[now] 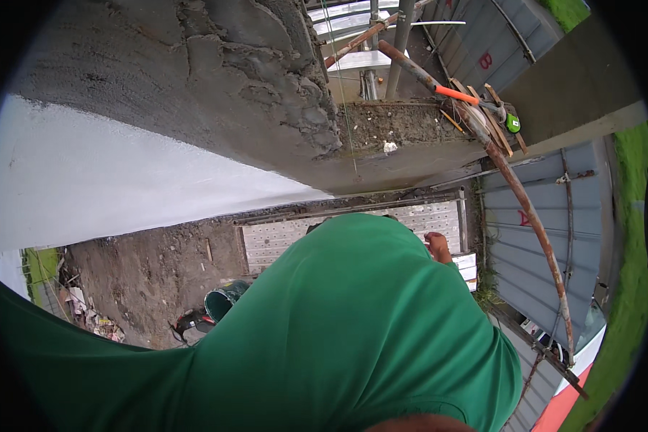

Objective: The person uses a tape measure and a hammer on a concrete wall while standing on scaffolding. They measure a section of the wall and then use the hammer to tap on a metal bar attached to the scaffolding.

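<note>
My right hand (437, 247) shows small beyond my green shirt, its fingers curled in. What it holds, if anything, I cannot make out. Below it lies a pale perforated scaffold plank (270, 241). My left sleeve (72, 331) stretches toward the lower left, and the left hand is out of view. A wall of rough wet mortar (266, 79) rises ahead, above a smooth white wall face (137, 173). On the mortar ledge (381, 122) at the upper right rest an orange-handled hammer (457, 95), a green tape measure (513, 123) and several wooden strips (498, 133).
A rusty bent pole (529, 205) runs down the right side before grey metal fence panels (547, 216). Down on the bare soil (144, 273) stands a dark green bucket (223, 299), with rubble (93, 317) farther left. A thin string (347, 108) hangs at the mortar edge.
</note>
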Action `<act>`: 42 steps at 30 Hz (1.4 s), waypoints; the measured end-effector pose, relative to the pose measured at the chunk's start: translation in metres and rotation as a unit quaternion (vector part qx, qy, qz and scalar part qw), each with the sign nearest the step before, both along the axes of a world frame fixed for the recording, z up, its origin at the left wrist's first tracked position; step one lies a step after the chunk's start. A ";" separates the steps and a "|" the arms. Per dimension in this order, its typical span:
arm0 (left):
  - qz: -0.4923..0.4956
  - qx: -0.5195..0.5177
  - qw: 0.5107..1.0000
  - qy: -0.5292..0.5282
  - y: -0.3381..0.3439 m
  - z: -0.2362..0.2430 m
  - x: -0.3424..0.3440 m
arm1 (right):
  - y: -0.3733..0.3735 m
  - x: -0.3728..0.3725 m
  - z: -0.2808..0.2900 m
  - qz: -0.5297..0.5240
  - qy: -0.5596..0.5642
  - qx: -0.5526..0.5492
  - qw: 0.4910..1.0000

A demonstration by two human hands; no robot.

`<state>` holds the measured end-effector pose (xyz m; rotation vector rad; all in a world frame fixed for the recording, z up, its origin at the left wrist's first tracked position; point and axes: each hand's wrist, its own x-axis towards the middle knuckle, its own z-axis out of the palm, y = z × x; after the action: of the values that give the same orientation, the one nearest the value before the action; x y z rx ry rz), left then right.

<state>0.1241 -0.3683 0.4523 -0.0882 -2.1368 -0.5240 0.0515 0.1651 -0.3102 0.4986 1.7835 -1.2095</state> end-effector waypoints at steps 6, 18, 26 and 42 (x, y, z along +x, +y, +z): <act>-0.012 0.095 0.993 -0.066 0.013 -0.082 0.029 | -0.002 -0.010 0.001 0.002 0.002 0.008 1.000; -0.028 0.172 0.977 -0.125 0.034 -0.153 0.040 | 0.001 -0.010 -0.002 0.000 -0.009 0.010 1.000; -0.024 0.180 0.975 -0.131 0.036 -0.160 0.041 | 0.003 -0.011 -0.010 0.001 -0.002 0.004 1.000; -0.020 0.181 0.975 -0.131 0.039 -0.163 0.046 | -0.009 -0.005 0.016 0.024 -0.009 0.026 0.999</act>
<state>0.1701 -0.3298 0.2898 0.1502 -2.2590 -0.9859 0.0462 0.1566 -0.2945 0.4912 1.8045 -1.1247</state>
